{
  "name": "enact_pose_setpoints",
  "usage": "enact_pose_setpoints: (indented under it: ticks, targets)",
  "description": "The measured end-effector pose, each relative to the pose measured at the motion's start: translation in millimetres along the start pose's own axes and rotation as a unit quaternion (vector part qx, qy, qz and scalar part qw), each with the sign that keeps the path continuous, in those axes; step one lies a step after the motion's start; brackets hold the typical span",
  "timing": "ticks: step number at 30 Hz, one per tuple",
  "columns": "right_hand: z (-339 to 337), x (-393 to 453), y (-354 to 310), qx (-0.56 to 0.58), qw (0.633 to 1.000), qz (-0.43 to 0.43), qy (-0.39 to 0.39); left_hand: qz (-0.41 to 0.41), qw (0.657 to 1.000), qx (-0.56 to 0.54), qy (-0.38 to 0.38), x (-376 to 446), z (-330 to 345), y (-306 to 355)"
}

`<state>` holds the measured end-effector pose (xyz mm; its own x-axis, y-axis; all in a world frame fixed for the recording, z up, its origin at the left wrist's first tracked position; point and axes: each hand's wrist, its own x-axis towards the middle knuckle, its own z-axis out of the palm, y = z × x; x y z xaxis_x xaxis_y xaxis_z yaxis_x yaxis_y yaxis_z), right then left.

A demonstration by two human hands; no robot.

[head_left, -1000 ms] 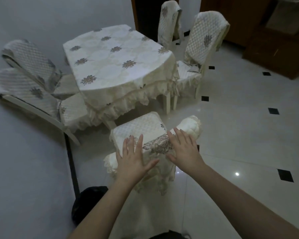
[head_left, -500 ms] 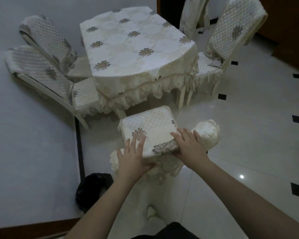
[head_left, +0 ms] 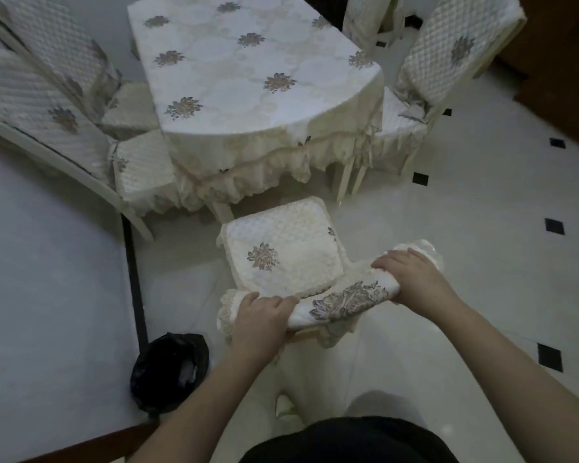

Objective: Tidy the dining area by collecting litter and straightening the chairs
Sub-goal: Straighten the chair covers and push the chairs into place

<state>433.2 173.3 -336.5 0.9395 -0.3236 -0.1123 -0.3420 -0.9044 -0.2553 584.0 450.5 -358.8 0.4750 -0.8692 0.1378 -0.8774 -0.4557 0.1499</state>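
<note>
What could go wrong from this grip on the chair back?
1. Both hands, left hand and right hand, grip the chair through its loose cover, so the fabric may slip or bunch instead of the frame moving.
2. Pushed forward, the seat could snag the tablecloth frill hanging just ahead.
3. The black bag sits on the floor close by the left arm; a sideways step could kick it.

A pale glossy tiled floor [head_left: 482, 262] set with small black diamond insets [head_left: 554, 226] is seen in dim light. A plain grey wall [head_left: 47, 279] stands at left, and what may be dark wooden furniture [head_left: 565, 78] is glimpsed at upper right.
</note>
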Motion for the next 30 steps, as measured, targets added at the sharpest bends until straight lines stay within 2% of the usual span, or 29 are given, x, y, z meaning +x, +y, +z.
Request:
enact_pose_setpoints:
  ticks: [4, 6, 12, 16, 23, 27, 30]
  targets:
    - [-5.6, 10.7, 18.1, -0.035, 0.999, -0.004, 0.004, 0.041, 0.999, -0.008, 0.033, 3.8, 3.4, -3.2]
    - [-5.9, 14.9, 23.2, -0.027, 0.999, -0.006, 0.018, 0.042, 0.998, -0.008, 0.035, 8.0, 5.4, -2.2]
    - [-25.8, 45.8, 48.8, -0.025, 0.999, 0.018, -0.009, 0.02, 0.999, -0.038, 0.023, 49.0, 1.3, 3.5]
    - [-37.9, 69.2, 65.8, -0.044, 0.999, -0.016, 0.024, 0.01, 0.998, -0.051, 0.021, 83.3, -3.7, 0.7]
    - [-51.9, 102.1, 89.1, -0.038, 0.999, -0.031, 0.022, -0.028, 0.998, -0.05, -0.009, 133.4, 2.5, -0.4]
    - [-46.8, 113.1, 96.6, 0.008, 0.994, -0.084, 0.069, -0.048, 0.997, -0.054, 0.018, 161.3, 2.7, 2.1]
    - [-46.4, 131.6, 98.1, 0.014, 0.993, -0.113, 0.036, -0.059, 0.996, -0.056, 0.031, 176.5, 5.7, 2.5]
